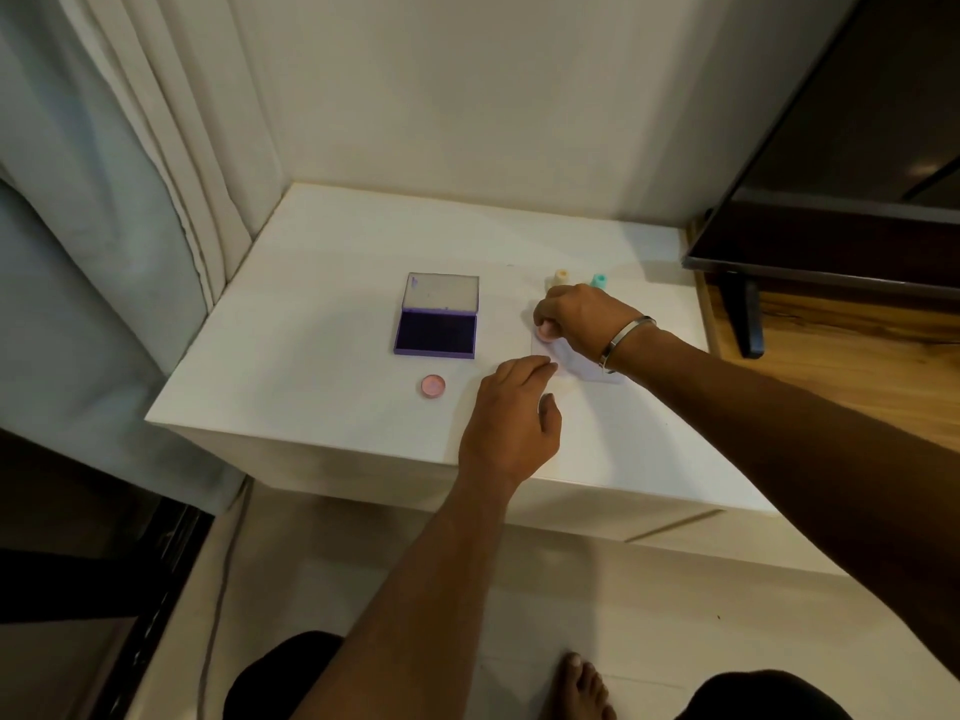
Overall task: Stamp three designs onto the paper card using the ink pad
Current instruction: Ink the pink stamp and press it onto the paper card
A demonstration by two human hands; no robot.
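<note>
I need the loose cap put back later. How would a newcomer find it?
On the white table, look just in front of the open purple ink pad, left of the left hand. The pink cap lies there alone: a flat round disc, unlike the upright stamps.

ink pad [435,330]: purple, lid open, middle of table | card [574,356]: pale, flat, toward right edge | pink stamp [545,331]: upright on card | cream stamp [561,277], teal stamp [599,281]: upright behind card

No text, brand or number can be read. The open purple ink pad [435,317], centre of the frame, bears a small purple mark on its lid's upper left corner, too blurred to make out.
</note>
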